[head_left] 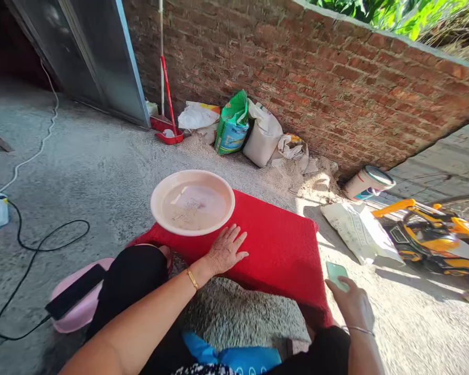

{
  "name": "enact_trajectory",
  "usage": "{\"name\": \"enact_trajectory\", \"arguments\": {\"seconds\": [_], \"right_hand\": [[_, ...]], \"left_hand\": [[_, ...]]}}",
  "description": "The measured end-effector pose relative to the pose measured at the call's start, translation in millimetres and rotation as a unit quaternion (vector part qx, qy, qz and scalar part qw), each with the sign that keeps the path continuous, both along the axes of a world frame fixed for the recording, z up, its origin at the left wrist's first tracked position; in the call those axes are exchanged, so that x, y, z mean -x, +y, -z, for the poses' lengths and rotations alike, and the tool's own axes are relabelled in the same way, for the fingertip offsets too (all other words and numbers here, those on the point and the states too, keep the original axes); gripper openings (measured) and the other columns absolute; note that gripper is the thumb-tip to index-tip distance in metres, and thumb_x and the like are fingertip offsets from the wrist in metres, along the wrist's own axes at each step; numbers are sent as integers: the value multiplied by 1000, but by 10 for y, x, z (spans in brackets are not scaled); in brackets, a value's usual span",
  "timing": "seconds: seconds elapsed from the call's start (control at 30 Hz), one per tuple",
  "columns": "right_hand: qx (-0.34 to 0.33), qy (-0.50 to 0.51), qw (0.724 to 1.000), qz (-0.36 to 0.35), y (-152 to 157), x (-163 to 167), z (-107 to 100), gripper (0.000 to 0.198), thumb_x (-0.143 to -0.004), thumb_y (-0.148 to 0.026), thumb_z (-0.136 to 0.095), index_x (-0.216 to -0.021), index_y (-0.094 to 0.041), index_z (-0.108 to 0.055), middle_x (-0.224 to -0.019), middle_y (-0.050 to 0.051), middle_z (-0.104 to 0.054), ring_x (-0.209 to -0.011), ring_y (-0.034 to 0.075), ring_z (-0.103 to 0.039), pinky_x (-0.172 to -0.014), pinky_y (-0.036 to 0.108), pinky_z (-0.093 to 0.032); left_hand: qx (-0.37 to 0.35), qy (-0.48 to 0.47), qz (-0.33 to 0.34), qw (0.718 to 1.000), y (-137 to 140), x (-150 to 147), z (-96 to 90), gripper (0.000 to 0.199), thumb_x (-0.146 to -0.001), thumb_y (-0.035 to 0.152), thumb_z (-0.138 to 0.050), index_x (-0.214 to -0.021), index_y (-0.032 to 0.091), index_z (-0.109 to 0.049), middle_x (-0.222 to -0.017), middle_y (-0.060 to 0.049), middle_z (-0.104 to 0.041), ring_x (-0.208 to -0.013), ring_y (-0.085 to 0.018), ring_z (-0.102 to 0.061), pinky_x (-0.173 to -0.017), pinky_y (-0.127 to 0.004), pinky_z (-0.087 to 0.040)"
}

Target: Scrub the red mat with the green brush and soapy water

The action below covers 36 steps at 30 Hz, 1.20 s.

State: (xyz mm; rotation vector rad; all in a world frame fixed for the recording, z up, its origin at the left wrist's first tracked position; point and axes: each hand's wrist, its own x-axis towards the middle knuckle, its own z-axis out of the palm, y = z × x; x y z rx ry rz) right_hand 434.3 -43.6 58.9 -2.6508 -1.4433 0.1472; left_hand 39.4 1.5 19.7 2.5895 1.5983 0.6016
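Observation:
My left hand lies flat with fingers spread on a red cloth, which covers a low bench or board. Its fingertips are close to the rim of a pale pink basin that holds water with small dark specks in it. Off the right end of the cloth, my right hand grips a pale green flat block between thumb and fingers. The block looks like a bar of soap, though I cannot make out its kind for certain.
Along the brick wall stand sacks, a green bag and a red dustpan. A bucket, a white sack and a yellow-black toy vehicle are at right. A black cable curls at left by a pink stool.

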Motion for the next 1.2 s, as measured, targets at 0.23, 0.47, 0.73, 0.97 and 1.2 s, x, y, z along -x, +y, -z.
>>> {"name": "enact_trajectory", "arguments": {"seconds": [0.23, 0.47, 0.73, 0.97, 1.2], "right_hand": [[-76, 63, 979, -175, 727, 1353, -106, 47, -78, -55, -59, -113, -24, -65, -103, 9, -61, -95, 25, -61, -79, 35, -47], [-38, 86, 941, -324, 1380, 2447, -115, 44, -81, -49, -64, -120, -28, -61, -112, 9, -58, -102, 23, -56, -83, 32, -45], [17, 66, 976, -206, 1373, 1266, 9, 46, -80, -46, -64, -121, -27, -60, -114, 9, -56, -103, 24, -58, -83, 33, -45], [42, -1, 998, 46, 844, -264, -93, 52, -81, -52, -55, -125, -23, -59, -117, 18, -56, -101, 30, -62, -80, 39, -47], [-34, 27, 991, -123, 1151, 467, 32, 49, -80, -50, -59, -118, -20, -63, -105, 13, -64, -94, 26, -65, -81, 34, -48]], "left_hand": [[49, 38, -38, 997, 170, 6, 226, 63, -89, 57, -46, -141, 21, -45, -153, -14, -33, -143, -29, -26, -116, -51, -20], [54, 70, -35, 995, 202, -11, 198, 64, -89, 56, -47, -140, 17, -47, -152, -17, -34, -142, -31, -27, -115, -53, -19], [30, 68, -37, 997, 190, -24, 191, 60, -89, 51, -51, -138, 17, -48, -151, -17, -35, -141, -31, -31, -115, -53, -20], [24, 48, -43, 998, 199, -35, 262, 61, -88, 51, -51, -139, 18, -48, -151, -17, -34, -141, -31, -30, -115, -54, -21], [71, 20, -47, 996, 149, -68, 254, 64, -88, 55, -49, -142, 20, -43, -154, -16, -29, -144, -30, -22, -116, -54, -18]]}}
